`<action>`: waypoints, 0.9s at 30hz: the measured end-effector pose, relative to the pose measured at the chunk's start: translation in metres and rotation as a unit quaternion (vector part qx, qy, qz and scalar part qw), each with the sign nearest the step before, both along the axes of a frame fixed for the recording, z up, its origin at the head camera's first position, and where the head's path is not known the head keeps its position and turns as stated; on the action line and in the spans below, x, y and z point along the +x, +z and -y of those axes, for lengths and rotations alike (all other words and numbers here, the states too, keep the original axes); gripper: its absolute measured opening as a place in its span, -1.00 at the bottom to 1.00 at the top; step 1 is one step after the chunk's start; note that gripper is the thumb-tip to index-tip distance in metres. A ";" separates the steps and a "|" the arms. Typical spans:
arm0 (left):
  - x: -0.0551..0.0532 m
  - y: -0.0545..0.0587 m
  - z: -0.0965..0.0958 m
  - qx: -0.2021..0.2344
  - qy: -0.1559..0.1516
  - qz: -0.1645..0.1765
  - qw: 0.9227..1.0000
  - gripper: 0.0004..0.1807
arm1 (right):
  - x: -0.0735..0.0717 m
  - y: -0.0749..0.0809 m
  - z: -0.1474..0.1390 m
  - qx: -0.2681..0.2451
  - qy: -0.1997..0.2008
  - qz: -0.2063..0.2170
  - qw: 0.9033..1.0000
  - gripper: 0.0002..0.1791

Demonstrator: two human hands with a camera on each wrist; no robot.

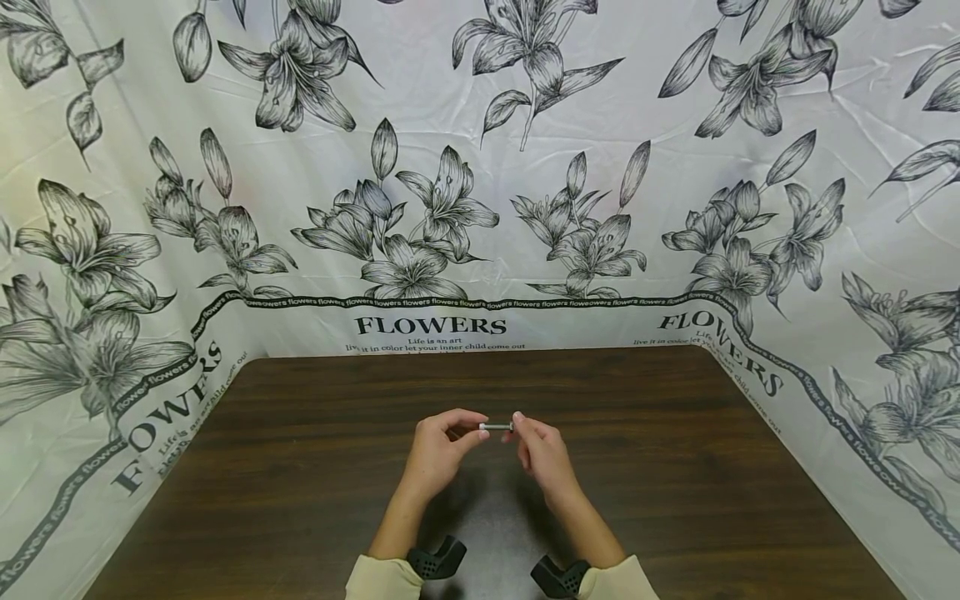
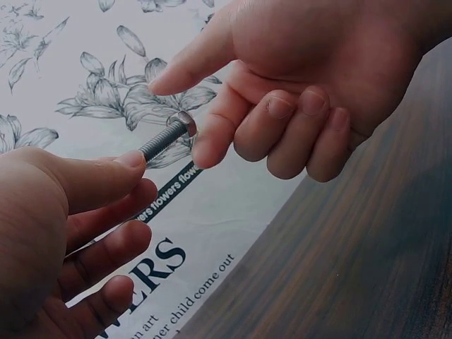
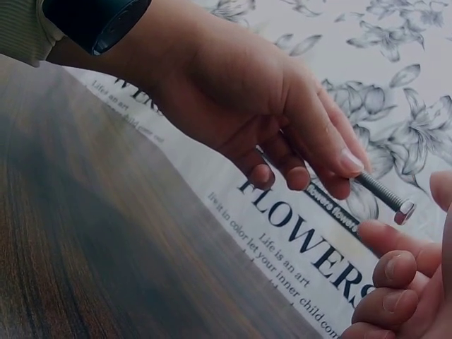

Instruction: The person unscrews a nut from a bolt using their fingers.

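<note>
A metal bolt (image 1: 497,427) with a threaded shank and a hexagonal end piece is held level above the table. My left hand (image 1: 438,454) pinches its far end between thumb and index finger, hiding that tip; the other fingers curve loosely below. The hexagonal end of the bolt (image 2: 185,121) points toward my right hand (image 1: 546,458). In the left wrist view the right thumb and index finger stand apart on either side of that end. The index fingertip lies close to it; whether they touch I cannot tell. The remaining right fingers are curled in toward the palm.
A dark wood-grain table (image 1: 300,483) lies under both hands. Behind it and at both sides hangs a white cloth (image 1: 570,325) printed with flowers and lettering. Black wrist devices (image 1: 437,558) sit at the cuffs of the light sleeves (image 1: 384,578).
</note>
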State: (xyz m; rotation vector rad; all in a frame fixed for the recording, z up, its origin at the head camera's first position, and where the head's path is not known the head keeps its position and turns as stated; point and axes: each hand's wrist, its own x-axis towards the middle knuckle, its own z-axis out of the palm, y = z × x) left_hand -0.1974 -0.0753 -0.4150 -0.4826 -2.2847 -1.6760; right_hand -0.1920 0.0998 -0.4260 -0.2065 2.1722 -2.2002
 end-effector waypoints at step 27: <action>0.000 -0.001 0.001 0.001 0.000 -0.002 1.000 -0.84 | -0.001 -0.002 0.002 -0.054 -0.006 -0.004 0.998 -0.88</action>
